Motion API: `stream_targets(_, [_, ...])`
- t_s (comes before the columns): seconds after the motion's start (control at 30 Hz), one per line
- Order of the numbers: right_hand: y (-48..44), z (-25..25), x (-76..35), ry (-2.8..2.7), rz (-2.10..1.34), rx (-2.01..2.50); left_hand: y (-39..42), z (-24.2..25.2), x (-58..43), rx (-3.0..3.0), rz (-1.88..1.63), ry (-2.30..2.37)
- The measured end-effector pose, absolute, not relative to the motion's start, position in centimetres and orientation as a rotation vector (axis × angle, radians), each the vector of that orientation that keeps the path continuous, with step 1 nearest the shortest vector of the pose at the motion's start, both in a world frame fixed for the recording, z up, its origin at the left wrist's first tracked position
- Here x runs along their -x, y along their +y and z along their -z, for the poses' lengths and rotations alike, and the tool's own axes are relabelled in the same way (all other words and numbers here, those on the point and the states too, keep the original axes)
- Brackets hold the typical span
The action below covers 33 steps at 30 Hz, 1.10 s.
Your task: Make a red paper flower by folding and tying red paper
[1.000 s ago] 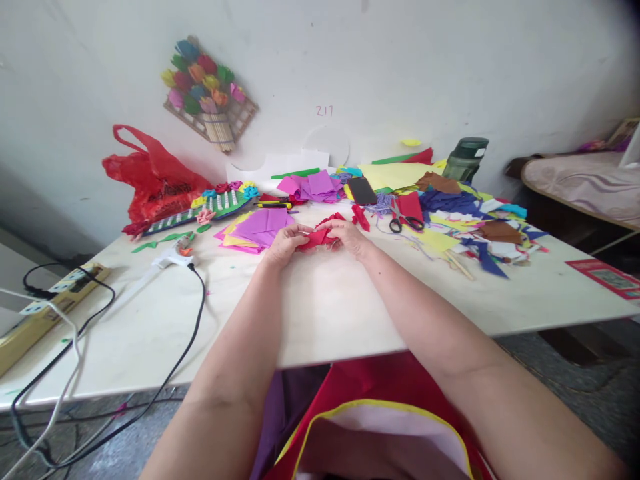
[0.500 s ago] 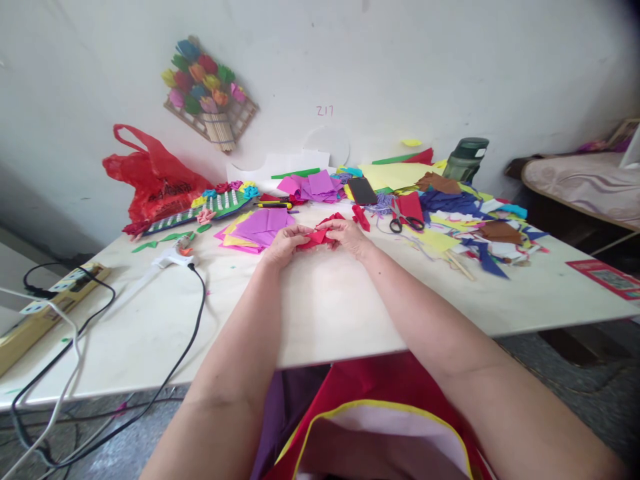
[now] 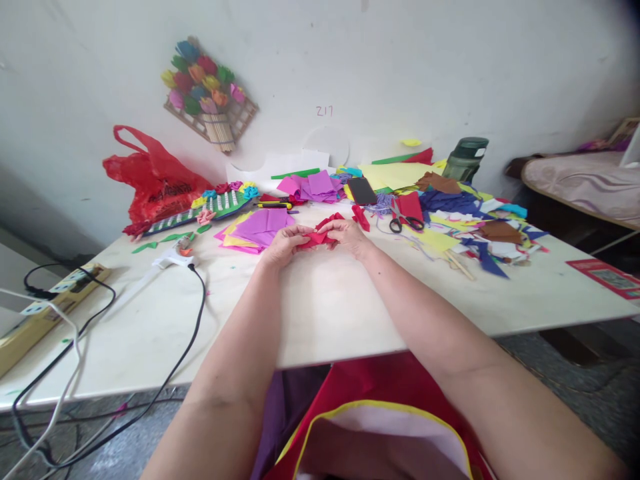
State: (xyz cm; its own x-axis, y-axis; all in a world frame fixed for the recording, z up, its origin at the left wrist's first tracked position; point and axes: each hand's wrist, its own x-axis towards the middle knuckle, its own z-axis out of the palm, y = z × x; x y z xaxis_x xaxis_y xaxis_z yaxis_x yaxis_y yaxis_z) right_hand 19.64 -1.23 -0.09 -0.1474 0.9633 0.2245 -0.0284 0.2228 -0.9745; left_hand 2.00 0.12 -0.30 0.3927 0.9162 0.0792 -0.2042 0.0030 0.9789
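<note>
A small piece of red crepe paper (image 3: 315,239) is held between my two hands, just over the table. My left hand (image 3: 286,245) pinches its left end between thumb and fingers. On the right end, my right hand (image 3: 349,238) is closed in a similar pinch. Part of the paper is hidden by my fingers, so its folds are hard to make out. More red paper (image 3: 334,217) shows right behind my fingertips. Beside my left hand lies a stack of purple and yellow paper sheets (image 3: 263,229). Scissors (image 3: 406,219) rest on red paper to the right of my right hand.
A white glue gun (image 3: 176,257) with a black cord sits at the left, near a power strip (image 3: 55,313). Colourful paper scraps (image 3: 480,223) cover the right side. A phone (image 3: 362,191), a cutter knife (image 3: 274,205), a green bottle (image 3: 466,160) and a red bag (image 3: 155,180) stand or lie toward the wall.
Both hands stay in nearly the same place. The red paper between the fingers has shifted slightly, its front face now looking more creased.
</note>
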Motion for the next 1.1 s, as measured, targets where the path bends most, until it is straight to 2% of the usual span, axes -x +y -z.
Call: stream_targets(1.1, [-1.37, -0.12, -19.18, -1.561, -1.053, 0.979, 0.73, 0.93, -2.04, -1.176, -1.064, 0.748])
